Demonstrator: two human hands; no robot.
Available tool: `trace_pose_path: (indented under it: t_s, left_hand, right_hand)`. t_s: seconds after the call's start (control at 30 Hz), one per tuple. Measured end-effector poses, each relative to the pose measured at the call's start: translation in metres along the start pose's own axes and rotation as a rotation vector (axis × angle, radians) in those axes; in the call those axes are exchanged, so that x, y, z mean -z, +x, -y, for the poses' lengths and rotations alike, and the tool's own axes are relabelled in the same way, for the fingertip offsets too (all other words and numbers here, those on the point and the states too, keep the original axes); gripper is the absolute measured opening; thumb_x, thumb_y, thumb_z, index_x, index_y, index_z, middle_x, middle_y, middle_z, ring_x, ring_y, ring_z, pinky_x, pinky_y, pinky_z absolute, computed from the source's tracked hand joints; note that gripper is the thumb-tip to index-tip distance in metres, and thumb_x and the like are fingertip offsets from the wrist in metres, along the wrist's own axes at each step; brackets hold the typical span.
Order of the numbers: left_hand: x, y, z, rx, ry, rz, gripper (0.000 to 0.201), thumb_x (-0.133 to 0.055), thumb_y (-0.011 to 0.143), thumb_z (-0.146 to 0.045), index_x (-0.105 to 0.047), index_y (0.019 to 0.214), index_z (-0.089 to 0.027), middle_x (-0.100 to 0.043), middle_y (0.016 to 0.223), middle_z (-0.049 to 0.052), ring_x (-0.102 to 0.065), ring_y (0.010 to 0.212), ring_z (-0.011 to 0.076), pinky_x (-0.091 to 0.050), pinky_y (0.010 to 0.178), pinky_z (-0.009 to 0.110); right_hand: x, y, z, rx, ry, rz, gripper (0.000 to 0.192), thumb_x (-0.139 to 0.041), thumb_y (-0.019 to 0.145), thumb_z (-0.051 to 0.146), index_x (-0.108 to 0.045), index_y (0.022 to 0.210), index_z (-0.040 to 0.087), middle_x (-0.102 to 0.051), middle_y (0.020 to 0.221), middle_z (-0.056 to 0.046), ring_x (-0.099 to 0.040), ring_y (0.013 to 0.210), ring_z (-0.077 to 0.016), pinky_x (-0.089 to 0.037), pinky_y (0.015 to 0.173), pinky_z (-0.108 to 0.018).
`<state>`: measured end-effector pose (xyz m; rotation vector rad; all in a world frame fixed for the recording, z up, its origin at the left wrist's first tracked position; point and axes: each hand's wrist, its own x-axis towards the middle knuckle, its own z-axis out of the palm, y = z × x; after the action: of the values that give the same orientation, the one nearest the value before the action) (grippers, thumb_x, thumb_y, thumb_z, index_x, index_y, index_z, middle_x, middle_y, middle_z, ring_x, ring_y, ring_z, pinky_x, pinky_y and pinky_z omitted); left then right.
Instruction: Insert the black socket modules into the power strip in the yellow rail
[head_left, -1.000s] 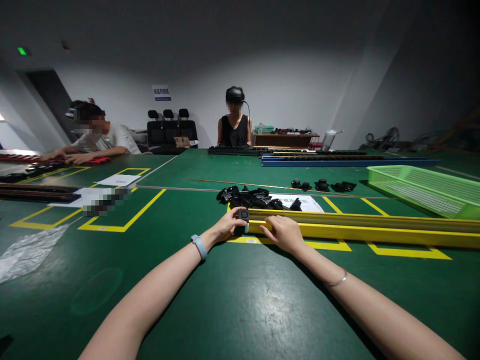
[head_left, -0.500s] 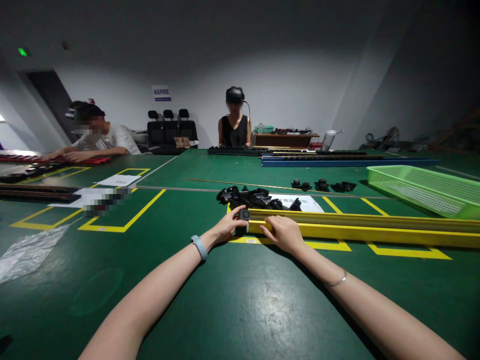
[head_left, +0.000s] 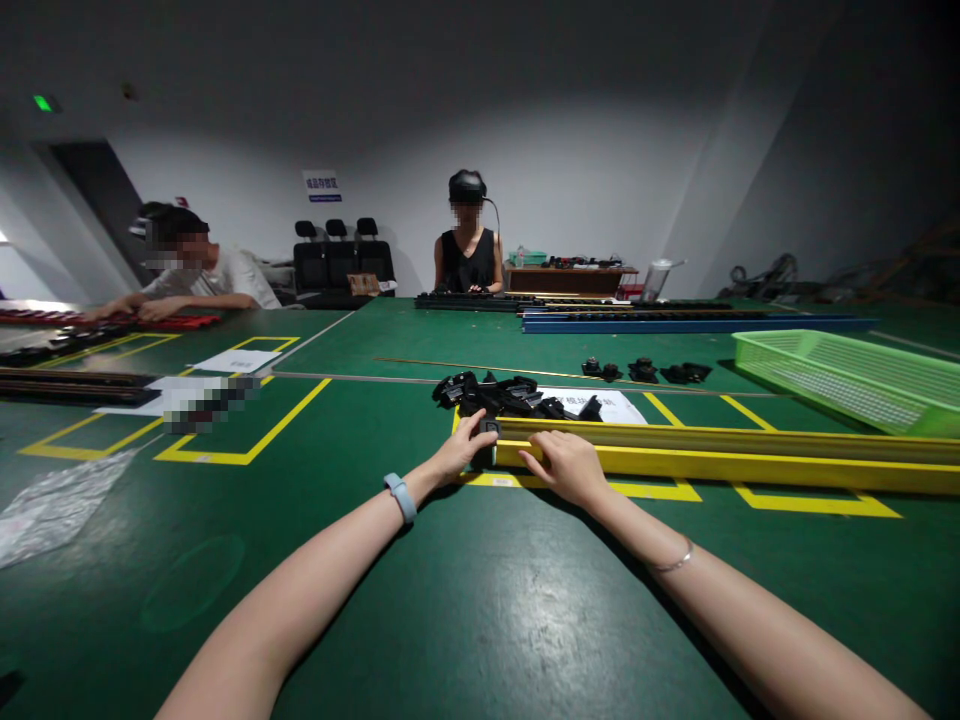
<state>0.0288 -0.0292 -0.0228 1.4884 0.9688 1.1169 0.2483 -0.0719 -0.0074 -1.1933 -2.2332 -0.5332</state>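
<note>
A long yellow rail (head_left: 735,462) lies across the green table (head_left: 480,600), running off to the right. My left hand (head_left: 461,452) grips a small black end piece (head_left: 489,440) pressed against the rail's left end. My right hand (head_left: 566,465) rests on the rail's front face just right of that end, fingers curled on it. A pile of black plastic parts (head_left: 510,395) lies just behind the rail end, partly on a white sheet (head_left: 607,405).
A green mesh basket (head_left: 847,378) stands at the right. Blue and black rails (head_left: 690,322) lie further back, with loose black parts (head_left: 645,371) between. One person sits opposite, another at the left beside dark rails (head_left: 75,385). A plastic bag (head_left: 52,505) lies near left.
My left hand has pushed the black end piece closer against the rail's end, and its thumb now covers more of the piece. My right hand stays on the rail.
</note>
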Motion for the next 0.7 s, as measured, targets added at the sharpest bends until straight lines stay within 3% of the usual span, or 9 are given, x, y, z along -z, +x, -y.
trace_pose_path:
  t_s: [0.1,0.2,0.37,0.7]
  left_hand:
    - [-0.009,-0.008,-0.004,-0.068,0.281,-0.102,0.062,-0.055,0.084,-0.044,-0.042,0.138,-0.016,-0.045,0.127,0.014,-0.04,0.126,0.0252,-0.022,0.113,0.039]
    - [-0.018,-0.021,-0.012,-0.252,0.559,-0.248,0.067,-0.046,0.088,-0.047,-0.03,0.144,-0.015,-0.041,0.129,0.016,-0.034,0.128,0.0274,-0.019,0.113,0.043]
    - [-0.026,-0.036,-0.024,-0.378,0.789,-0.129,0.069,-0.046,0.087,-0.051,-0.031,0.144,-0.016,-0.039,0.137,0.018,-0.031,0.13,0.0324,-0.019,0.111,0.049]
    - [-0.035,-0.036,-0.027,-0.347,0.735,-0.008,0.071,-0.054,0.083,-0.051,-0.038,0.142,-0.015,-0.024,0.152,0.02,-0.028,0.132,0.0395,-0.016,0.11,0.053]
  right_hand:
    - [0.0,0.0,0.0,0.002,0.002,-0.006,0.031,-0.046,0.093,0.041,-0.061,0.081,0.017,-0.061,0.068,-0.004,-0.052,0.064,-0.0155,-0.029,0.062,-0.027]
    - [0.0,0.0,0.0,-0.005,-0.002,-0.007,0.032,-0.046,0.093,0.042,-0.061,0.08,0.017,-0.06,0.067,-0.004,-0.052,0.064,-0.0155,-0.029,0.062,-0.027]
    - [0.002,0.001,0.001,-0.008,-0.013,0.012,0.033,-0.045,0.093,0.044,-0.061,0.081,0.017,-0.061,0.068,-0.004,-0.053,0.065,-0.0159,-0.029,0.062,-0.028]
    - [0.005,0.004,0.003,-0.014,0.005,-0.013,0.035,-0.045,0.092,0.044,-0.059,0.075,0.017,-0.059,0.065,-0.004,-0.05,0.062,-0.0151,-0.027,0.061,-0.027]
